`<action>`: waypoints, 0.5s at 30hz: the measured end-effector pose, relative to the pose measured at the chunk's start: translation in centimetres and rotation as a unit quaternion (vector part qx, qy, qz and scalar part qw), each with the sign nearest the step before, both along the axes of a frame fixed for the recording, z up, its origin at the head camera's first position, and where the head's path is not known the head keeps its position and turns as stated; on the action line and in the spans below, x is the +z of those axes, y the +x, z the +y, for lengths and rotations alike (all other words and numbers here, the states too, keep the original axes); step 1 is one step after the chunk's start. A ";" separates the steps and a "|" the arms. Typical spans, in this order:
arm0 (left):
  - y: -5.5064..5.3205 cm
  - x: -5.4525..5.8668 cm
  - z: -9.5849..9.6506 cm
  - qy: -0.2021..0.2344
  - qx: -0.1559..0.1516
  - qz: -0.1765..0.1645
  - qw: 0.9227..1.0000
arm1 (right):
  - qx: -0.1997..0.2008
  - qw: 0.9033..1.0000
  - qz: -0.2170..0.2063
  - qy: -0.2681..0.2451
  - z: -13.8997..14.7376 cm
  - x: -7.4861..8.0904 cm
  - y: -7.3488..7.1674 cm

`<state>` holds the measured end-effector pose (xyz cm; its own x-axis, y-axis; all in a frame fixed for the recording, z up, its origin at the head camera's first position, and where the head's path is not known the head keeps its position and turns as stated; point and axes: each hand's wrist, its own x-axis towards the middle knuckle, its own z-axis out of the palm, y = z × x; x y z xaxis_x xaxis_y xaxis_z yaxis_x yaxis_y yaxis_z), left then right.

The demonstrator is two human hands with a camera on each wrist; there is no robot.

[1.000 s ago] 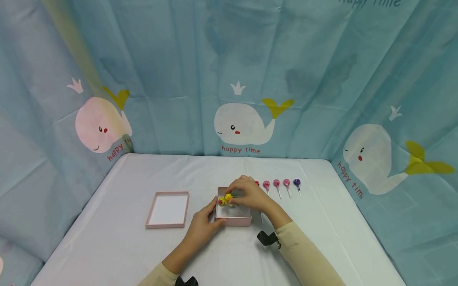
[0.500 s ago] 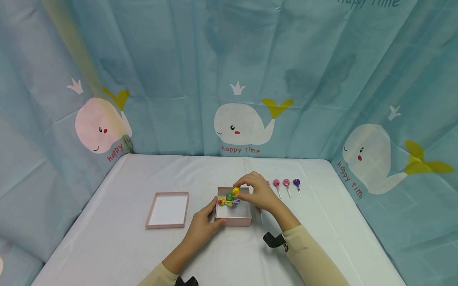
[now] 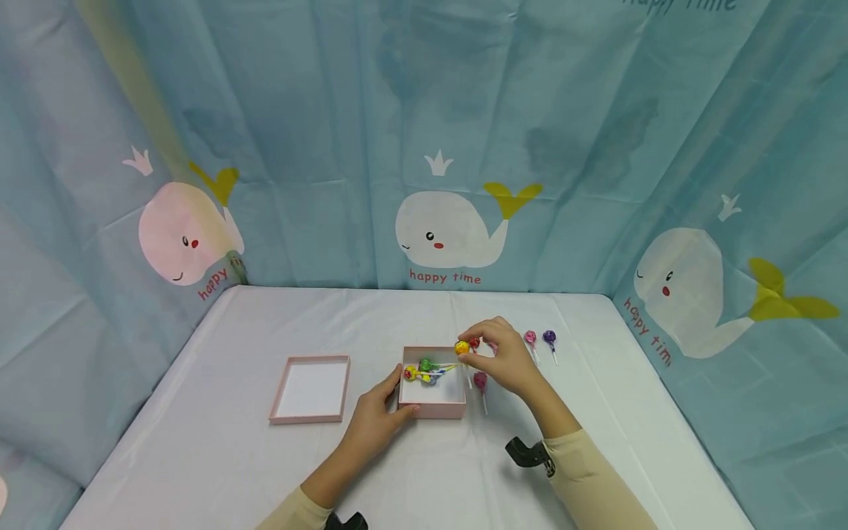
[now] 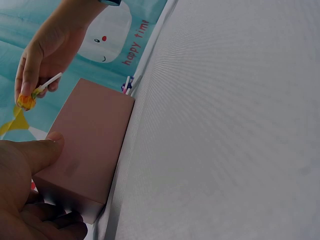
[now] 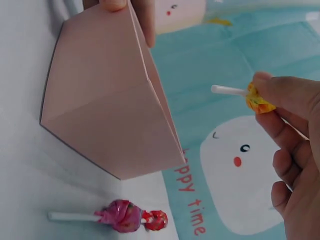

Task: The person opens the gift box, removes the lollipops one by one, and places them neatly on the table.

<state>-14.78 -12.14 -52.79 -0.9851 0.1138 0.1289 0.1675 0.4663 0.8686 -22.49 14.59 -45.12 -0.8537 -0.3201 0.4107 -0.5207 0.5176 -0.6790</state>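
An open pink box (image 3: pixel 433 411) stands on the table, several wrapped lollipops inside, among them a green one (image 3: pixel 425 364) and a yellow one (image 3: pixel 411 373). My left hand (image 3: pixel 373 414) grips the box's left side, its thumb on the near wall (image 4: pixel 87 145). Above the table by the box's right edge, my right hand (image 3: pixel 500 357) pinches a yellow-orange lollipop (image 5: pixel 259 100) by its wrapped head between thumb and fingers. Its white stick points toward the box in the right wrist view. A dark pink lollipop (image 3: pixel 480 380) lies right of the box.
A shallow pink-rimmed lid (image 3: pixel 309 390) lies left of the box. Behind the right hand lie more lollipops, including a red one (image 3: pixel 474 343), a pink one (image 3: pixel 531 337) and a purple one (image 3: pixel 549 336). Whale-print curtains (image 3: pixel 318 221) surround the white table.
My right hand has moved right from over the box's inside to beyond its right edge, lifting the yellow lollipop out. Green and other lollipops inside came into view. My left hand stays on the box.
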 end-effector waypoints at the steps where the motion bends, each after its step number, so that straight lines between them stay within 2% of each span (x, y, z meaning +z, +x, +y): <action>1: 0.0 0.0 0.0 -0.002 -0.001 0.003 1.000 | -0.001 1.000 0.002 -0.004 0.2 0.0 0.1; 15: -0.1 -0.2 0.0 0.002 0.001 0.006 1.000 | -0.043 0.999 -0.001 -0.017 3.0 -1.1 1.1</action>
